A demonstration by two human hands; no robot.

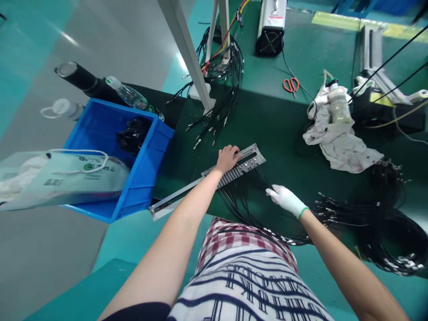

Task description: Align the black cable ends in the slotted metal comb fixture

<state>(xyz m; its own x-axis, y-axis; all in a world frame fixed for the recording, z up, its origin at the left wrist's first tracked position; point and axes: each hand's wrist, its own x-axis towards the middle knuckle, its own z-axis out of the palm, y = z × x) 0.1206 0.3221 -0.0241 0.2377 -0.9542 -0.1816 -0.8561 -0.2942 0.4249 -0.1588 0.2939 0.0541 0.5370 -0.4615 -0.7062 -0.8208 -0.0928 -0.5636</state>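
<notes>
A slotted metal rail (pixel 230 177) lies at a slant on the green table, with metal cable ends seated in its slots near the right end. My bare left hand (pixel 228 158) is on this rail, fingers bent over its far edge; the hand covers part of the slots. To the right, my right hand (pixel 284 199), in a white glove with a green cuff, pinches thin black cables (pixel 263 176) that run up to the rail. More black cables (pixel 245 211) hang from the rail's near side toward the table's front edge.
A blue bin (pixel 138 178) holding bags stands at left, beside bottles (pixel 129 93). Beyond are a metal post (pixel 190 53), loose cables (pixel 230 89) and orange-handled scissors (pixel 291 86). On the right are a stained cloth (pixel 347 149), a plastic bottle (pixel 338 104) and coiled black cables (pixel 384 223).
</notes>
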